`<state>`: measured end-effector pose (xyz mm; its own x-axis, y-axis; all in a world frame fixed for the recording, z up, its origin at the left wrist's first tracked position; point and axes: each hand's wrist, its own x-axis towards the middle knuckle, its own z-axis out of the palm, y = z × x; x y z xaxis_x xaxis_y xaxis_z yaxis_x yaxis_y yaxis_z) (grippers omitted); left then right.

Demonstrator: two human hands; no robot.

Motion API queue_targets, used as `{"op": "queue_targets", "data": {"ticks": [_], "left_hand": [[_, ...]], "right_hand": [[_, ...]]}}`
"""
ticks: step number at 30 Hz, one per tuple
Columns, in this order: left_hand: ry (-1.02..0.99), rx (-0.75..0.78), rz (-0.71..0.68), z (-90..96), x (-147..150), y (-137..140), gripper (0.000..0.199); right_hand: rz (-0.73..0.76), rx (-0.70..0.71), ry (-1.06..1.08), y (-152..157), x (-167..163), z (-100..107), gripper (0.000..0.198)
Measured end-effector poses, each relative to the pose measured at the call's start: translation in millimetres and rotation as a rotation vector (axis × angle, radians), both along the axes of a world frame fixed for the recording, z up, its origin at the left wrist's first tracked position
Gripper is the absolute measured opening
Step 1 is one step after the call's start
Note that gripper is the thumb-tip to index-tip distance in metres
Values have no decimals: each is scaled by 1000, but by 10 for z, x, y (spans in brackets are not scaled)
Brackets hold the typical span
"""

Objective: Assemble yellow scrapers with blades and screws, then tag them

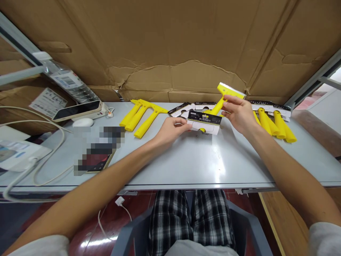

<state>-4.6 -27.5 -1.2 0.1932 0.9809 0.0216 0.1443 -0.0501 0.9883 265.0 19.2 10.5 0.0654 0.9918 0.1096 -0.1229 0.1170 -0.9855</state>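
Note:
My left hand (172, 128) pinches the left edge of a black-and-white cardboard sleeve (210, 128) with printed text, held just above the table. My right hand (238, 113) grips a yellow scraper (229, 92) near the neck, its wide blade end up. The scraper's handle slants down towards the sleeve; yellow shows through the sleeve's lower cut-out, but I cannot tell whether the handle is inside or behind it. Left of my left hand lie several bare yellow scrapers (146, 124). More cardboard sleeves (183, 109) lie behind, partly hidden.
Yellow scrapers with sleeves on their heads (279, 124) lie at the right. A phone (108, 161), a white mouse (82, 122), cables and a propped device (77, 110) occupy the left side. A large cardboard sheet (170, 46) stands along the table's (170, 170) back.

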Motion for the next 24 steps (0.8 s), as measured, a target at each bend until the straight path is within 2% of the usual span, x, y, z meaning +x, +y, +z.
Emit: {"op": "queue_targets", "data": {"ticks": [4,8,11,13,16,20,24], "left_hand": [[-294,-68,3,-100,56,20,24],[-342,-94,83,-140,108,22,20],[-356,-110,121,-142,137,-1,21],[-370,-99,101,-149,149,-18,25],[-401,-74,94,-172,151,-22,32],[-433,-18,196,-198,138,16,34],[-452,-66,241,-202,140,49,34]], "right_hand": [[46,-31,49,-108,-187,-22,70],[70,-4,100,-184,-302,-39,97],[63,-2,133,-220,-349,-38,104],[29,-16,160,-237,-373,-35,103],[-9,-30,161,-246,-394,-47,91],[14,-20,126,-225,-378,-86,70],[-9,-14,127,-225,-368,-90,65]]}}
